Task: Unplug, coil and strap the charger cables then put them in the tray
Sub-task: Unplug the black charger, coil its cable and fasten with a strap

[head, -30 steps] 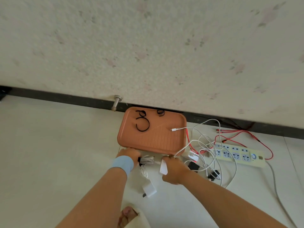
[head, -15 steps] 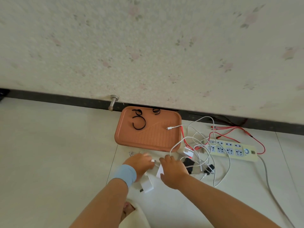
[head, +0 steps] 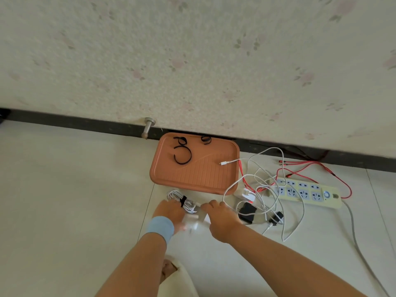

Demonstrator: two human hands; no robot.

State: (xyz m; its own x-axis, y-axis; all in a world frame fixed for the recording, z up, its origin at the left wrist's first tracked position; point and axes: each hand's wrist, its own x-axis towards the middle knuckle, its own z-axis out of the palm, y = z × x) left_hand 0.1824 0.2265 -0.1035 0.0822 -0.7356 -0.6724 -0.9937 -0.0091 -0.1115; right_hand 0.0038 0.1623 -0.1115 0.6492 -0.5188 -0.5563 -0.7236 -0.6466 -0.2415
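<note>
We have one view only, from the head, looking forward and steeply down at the floor (head: 64, 211) and wall (head: 192, 61) (hands close below).

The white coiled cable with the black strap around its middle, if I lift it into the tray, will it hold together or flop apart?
The white coiled cable will probably stay bundled, since the black strap cinches its middle. Its loops fan out on either side, so the ends may droop. It looks thin, so likely light.
</note>
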